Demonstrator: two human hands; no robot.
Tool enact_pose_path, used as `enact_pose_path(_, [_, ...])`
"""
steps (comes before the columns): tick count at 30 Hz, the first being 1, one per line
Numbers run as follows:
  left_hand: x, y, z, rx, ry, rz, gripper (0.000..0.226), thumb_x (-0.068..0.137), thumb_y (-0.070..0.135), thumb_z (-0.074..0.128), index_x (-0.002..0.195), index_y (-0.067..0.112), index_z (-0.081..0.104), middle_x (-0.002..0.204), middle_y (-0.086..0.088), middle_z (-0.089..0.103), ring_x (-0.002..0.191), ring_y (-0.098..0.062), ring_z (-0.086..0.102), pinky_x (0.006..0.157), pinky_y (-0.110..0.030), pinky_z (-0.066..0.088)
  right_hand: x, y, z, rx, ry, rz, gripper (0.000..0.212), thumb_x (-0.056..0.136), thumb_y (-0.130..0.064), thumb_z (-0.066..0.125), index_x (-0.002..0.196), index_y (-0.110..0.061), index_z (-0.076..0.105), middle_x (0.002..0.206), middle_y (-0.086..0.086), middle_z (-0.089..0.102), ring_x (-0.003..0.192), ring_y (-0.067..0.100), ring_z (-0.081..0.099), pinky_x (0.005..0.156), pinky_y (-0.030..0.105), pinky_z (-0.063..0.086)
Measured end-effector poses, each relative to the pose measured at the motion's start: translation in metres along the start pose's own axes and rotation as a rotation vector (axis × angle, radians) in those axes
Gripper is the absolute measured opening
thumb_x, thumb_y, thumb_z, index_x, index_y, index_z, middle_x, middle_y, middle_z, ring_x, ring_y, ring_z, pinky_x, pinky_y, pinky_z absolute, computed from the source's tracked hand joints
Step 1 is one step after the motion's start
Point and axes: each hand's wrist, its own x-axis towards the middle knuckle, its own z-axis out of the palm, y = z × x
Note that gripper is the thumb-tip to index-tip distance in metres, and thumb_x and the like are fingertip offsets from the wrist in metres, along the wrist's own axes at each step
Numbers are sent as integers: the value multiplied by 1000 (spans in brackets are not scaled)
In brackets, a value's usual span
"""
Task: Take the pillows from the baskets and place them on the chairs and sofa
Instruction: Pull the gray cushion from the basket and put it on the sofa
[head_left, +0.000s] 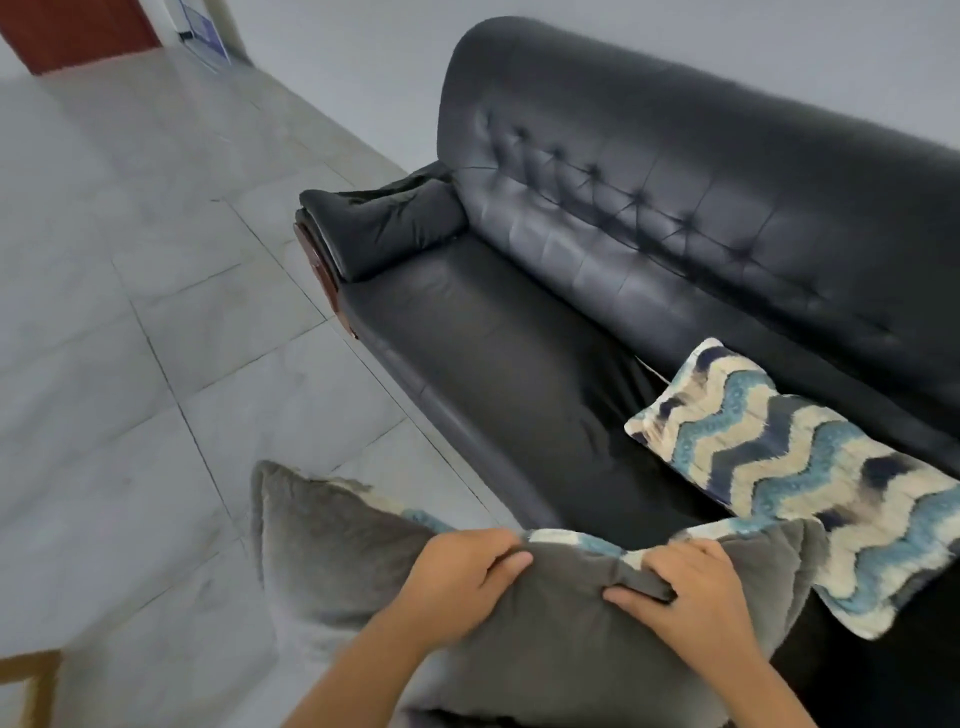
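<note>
Task status: partly complete.

- Placed: one patterned pillow (800, 478) (blue, cream and navy zigzag), lying flat on the seat of the black sofa (649, 218) at right of frame, far edge close to the backrest.
- In transit: one grey pillow (343, 561) (patterned face turned away), held at lower centre, in front of the sofa's front edge, not yet set down.
- Left hand (457, 582): fingers curled over the top seam, gripping.
- Right hand (696, 597): pinching a fold of grey fabric between thumb and fingers.
- Remaining: seat area at centre and left of frame still bare; baskets and chairs out of view, so pillow count left cannot be judged.
</note>
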Motion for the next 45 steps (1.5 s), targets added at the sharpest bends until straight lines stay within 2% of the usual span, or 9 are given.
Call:
enact_pose_path(11, [248,-97,-62,62,-154,206,61,74,55,16,77,6,53,78,-15,64,84,-18,40,61,-20,23,181,69,98,-20,8,233,59,79,-68,40,51,-17,48,41,-4,48,56,8,37,60,19,23])
enact_pose_path(17, [398,-127,-107,88,-164,138,49,87,49,27,87,8,54,88,-9,64,84,-21,56,65,-24,31,312,129,158,6,-20,344,44,63,-59,55,53,-17,55,43,-5,51,55,10,43,59,22,28])
enact_pose_path(25, [551,-194,-119,390,-89,442,37,83,36,34,55,20,54,44,5,57,39,-12,53,43,-17,34,418,181,225,-194,246,257,40,83,-55,48,70,-17,51,51,-1,59,65,10,43,70,26,32])
enact_pose_path(29, [571,-283,-95,391,-434,466,47,89,48,27,65,20,56,51,6,60,45,-13,56,59,-23,33,396,158,294,-202,-47,380,23,72,-38,58,66,-16,53,59,-1,57,68,14,42,69,27,30])
enact_pose_path(32, [562,-361,-81,315,-731,231,50,75,49,37,97,13,63,85,-7,72,77,-23,68,75,-23,45,367,127,357,-152,-409,594,23,56,-36,74,67,-20,61,61,-4,59,59,14,58,58,24,46])
enact_pose_path(35, [566,-416,-80,215,-676,47,51,76,39,44,108,3,62,99,-17,70,90,-29,67,78,-34,52,366,116,402,-71,-481,822,20,63,-27,61,72,-9,66,69,6,65,69,20,60,53,24,52])
enact_pose_path(37, [583,-437,-76,223,-568,-8,52,79,36,50,115,-1,54,106,-24,65,97,-37,62,82,-44,50,377,120,426,8,-456,1004,33,71,-30,54,86,-2,64,82,17,66,81,28,59,66,30,51])
enact_pose_path(41, [618,-465,-56,327,-422,-201,83,71,32,72,134,-1,29,133,-31,37,123,-45,35,100,-54,32,397,135,470,-57,-450,1276,72,63,-32,80,118,2,49,118,31,53,108,47,50,89,51,44])
enact_pose_path(45, [627,-492,-35,241,-391,-764,109,67,54,66,141,6,1,148,-24,9,137,-37,9,110,-53,17,403,162,492,-89,-355,1671,102,63,-46,76,140,-8,20,147,27,15,135,41,16,108,54,19])
